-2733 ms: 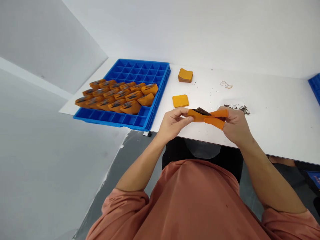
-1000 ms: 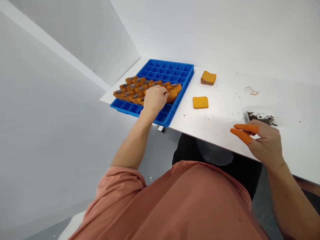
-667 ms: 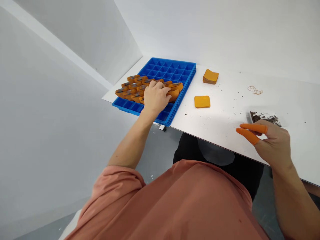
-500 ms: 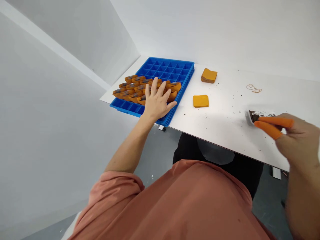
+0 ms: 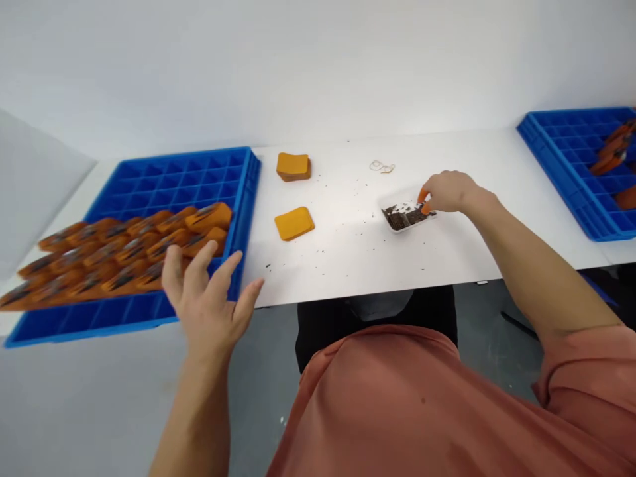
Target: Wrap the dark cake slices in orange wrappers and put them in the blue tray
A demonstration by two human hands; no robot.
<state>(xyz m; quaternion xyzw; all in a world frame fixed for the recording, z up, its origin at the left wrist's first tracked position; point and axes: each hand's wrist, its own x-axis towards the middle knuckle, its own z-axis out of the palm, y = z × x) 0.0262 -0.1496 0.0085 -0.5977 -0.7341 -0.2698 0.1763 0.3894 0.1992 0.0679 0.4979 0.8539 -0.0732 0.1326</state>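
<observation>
Left hand (image 5: pixel 206 298), spread wide, hovers at the near rim of the ribbed blue plastic tray (image 5: pixel 241 199) holding rows of folded orange foam pieces (image 5: pixel 124 265). Right hand (image 5: pixel 450 192) curls narrow, orange-capped fingertips (image 5: pixel 424 197) touching a small white dish (image 5: pixel 416 222) of dark crumbs (image 5: pixel 403 216); whether it grips, I cannot tell.

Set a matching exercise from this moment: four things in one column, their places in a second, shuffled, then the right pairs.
Things:
1. Left hand
2. Right hand
3. Stack of orange pads
4. Rubber bands

Places:
A. Behind the single orange pad
B. Touching the small white dish
C. Beyond that dish
D. Open, over the blue tray's near corner

Pairs: 1-D, 2-B, 3-A, 4-C
</observation>
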